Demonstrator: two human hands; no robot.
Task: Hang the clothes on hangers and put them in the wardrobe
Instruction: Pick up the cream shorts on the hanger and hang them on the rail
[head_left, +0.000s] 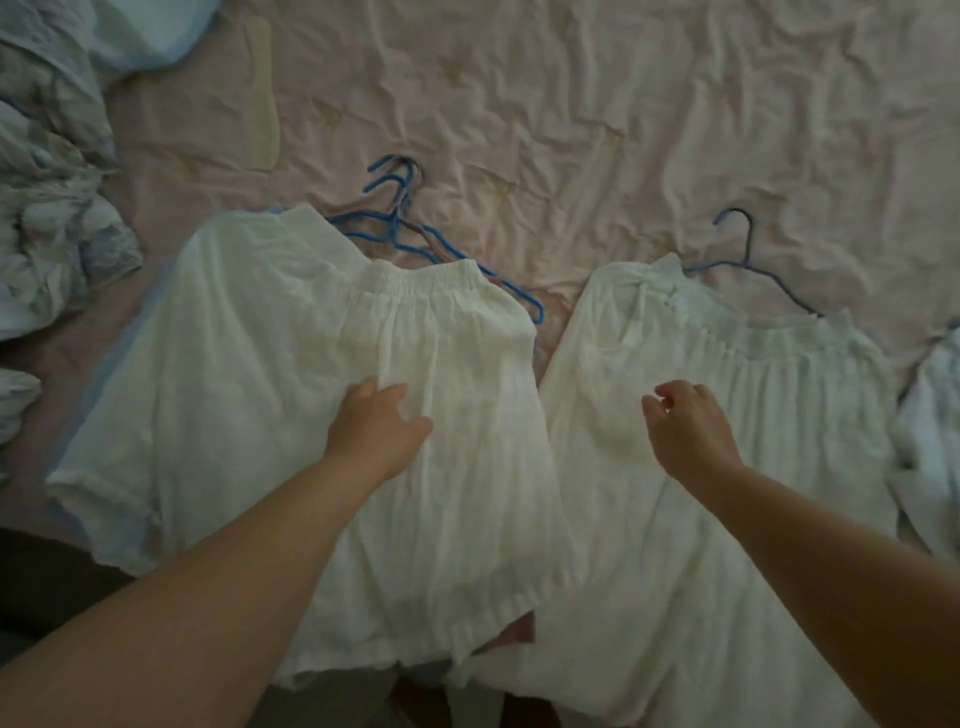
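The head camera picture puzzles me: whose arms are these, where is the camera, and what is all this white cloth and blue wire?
No machine here: a person wears a wide-angle camera on the head, looking down at their own bare arms over a bed with a wrinkled pink sheet. Two white garments lie flat side by side. The left hand rests on the left garment; whether it grips cloth is unclear. The right hand hovers over the right garment, fingers loosely curled, holding nothing. A bunch of blue hangers pokes out from under the left garment, and a single hanger from the top of the right one. Crumpled laundry lies at the left edge.
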